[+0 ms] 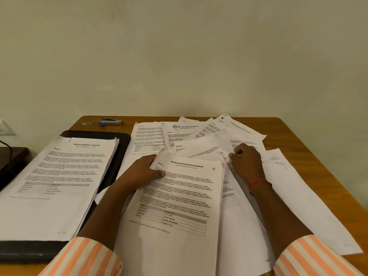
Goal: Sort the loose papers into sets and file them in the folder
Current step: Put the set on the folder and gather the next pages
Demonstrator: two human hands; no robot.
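Loose papers lie fanned across the wooden table. The left hand grips the Internship Documentation set by its top-left edge. The right hand pinches a corner among them. A transcript stack rests on the black folder.

Left hand grips the top-left corner of a stack headed "Sample Internship Documentation", thumb on top. Right hand pinches the edge of a sheet among the loose papers fanned over the wooden table. To the left, an open black folder carries a "Sample Education Transcript" stack. A stapler lies behind it.
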